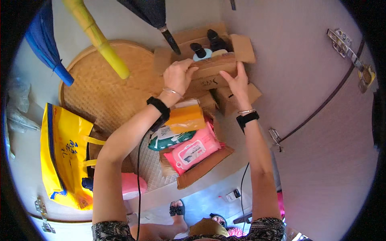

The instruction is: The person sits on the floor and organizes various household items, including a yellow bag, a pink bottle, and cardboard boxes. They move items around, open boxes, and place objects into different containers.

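Observation:
Both my hands are on the near side of an open cardboard box (pixel 208 72) at the back of a cabinet. My left hand (pixel 178 76) pinches its upper edge at the left corner. With thumb and fingers apart, my right hand (pixel 236 81) clasps the near wall at the right. Inside the box stand bottles with black tops, among them a black pump bottle (pixel 215 40) and a pale blue one (pixel 203 54). Closer to me, another open carton (pixel 202 171) holds a pink pack of wipes (pixel 194 149), a green pack of wipes (pixel 172 139) and an orange packet (pixel 187 118).
A round woven bamboo tray (pixel 111 87) leans behind my left arm. Blue (pixel 48 48), yellow (pixel 102 45) and black (pixel 150 15) umbrellas hang above. A yellow bag (pixel 66 156) stands at left, a hinged cabinet door (pixel 319 144) at right. Cables run beside both arms.

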Tool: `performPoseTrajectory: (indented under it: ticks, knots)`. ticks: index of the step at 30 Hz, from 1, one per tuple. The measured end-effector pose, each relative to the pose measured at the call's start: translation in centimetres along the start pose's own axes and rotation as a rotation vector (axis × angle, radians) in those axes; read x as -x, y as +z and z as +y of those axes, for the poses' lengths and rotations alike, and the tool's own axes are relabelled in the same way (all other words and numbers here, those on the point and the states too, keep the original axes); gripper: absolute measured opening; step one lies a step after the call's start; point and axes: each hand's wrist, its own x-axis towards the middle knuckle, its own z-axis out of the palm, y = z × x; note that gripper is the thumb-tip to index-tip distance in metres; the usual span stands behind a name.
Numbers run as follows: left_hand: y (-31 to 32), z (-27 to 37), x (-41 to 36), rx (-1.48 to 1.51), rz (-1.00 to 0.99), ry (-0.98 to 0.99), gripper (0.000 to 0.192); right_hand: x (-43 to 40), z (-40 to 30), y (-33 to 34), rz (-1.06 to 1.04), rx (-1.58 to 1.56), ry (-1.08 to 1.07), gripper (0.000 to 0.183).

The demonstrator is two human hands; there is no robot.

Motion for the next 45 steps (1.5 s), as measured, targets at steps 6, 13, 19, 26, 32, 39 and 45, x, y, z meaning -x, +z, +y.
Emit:
performPoseTrajectory:
  ticks: [6,13,19,26,32,39,45]
  knots:
    - [0.3,-0.1,-0.5,-0.114,-0.046,-0.098,0.024,-2.7,-0.8,1.4,-0.125,-0.03,-0.134,0.07]
    - [4.4,-2.8,-4.6,-0.133,-0.227,-0.229,0.042,-4.4,3.5,1.8,-0.035,0.267,-0.044,0.06]
    - [3.8,-3.3,-2.0,-0.206,-0.205,0.026,0.059,1.7,1.5,1.6,-0.088,0.282,-0.059,0.079]
    - [0.0,-0.7,0.8,-0.535,-0.528,0.278,0.11,4.8,-0.5,1.5,-0.377,0.548,-0.06,0.099]
    - [3.3,-2.0,-2.3,-0.619,-0.552,0.198,0.116,1.3,2.1,3.4,-0.334,0.548,0.061,0.096]
    - [2.0,-0.7,-2.1,-0.611,-0.86,0.235,0.117,5.0,3.3,-0.7,-0.422,0.536,-0.045,0.083]
    - [0.7,-1.9,-0.8,-0.568,-0.738,0.357,0.116,12.5,-3.2,-11.6,-0.215,0.154,0.378,0.047]
